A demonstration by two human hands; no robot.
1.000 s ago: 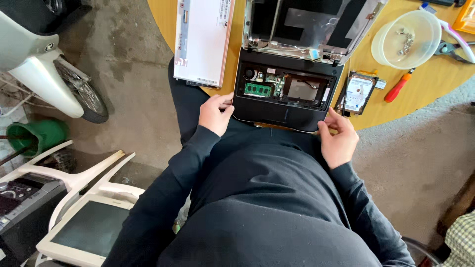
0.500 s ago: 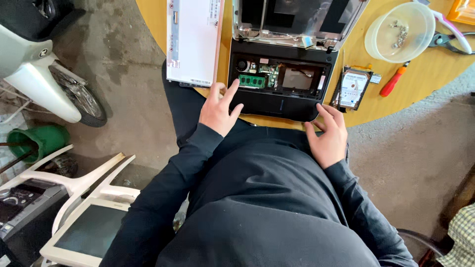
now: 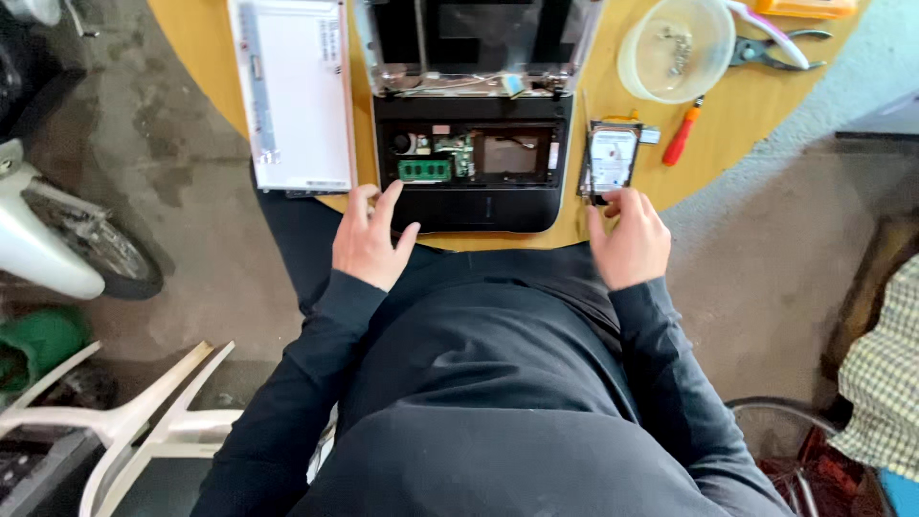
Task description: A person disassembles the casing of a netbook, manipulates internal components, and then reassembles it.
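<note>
One opened laptop (image 3: 474, 163) lay straight ahead of me on the round wooden table (image 3: 206, 43), its base stripped so the green memory stick (image 3: 424, 169) and the bare bay beside it showed, its long axis running left to right across my body. My left hand (image 3: 369, 239) was spread loose with the fingers (image 3: 388, 201) resting on the near left corner of that base, holding nothing. My right hand (image 3: 627, 239) was also empty, fingers half open, its fingertips (image 3: 610, 198) touching or just short of the near end of the one hard drive (image 3: 613, 158), which lay just right of the laptop with its long axis pointing away from me. So the drive lay directly ahead of my right hand and well apart from my left. One detached screen panel (image 3: 297, 91) lay left of the laptop, also lengthwise away from me, just beyond my left hand. Farther off on the right I counted one clear bowl (image 3: 643, 77) with small screws, one red-handled screwdriver (image 3: 684, 134) beside the drive, and one pair of pliers (image 3: 771, 43).
</note>
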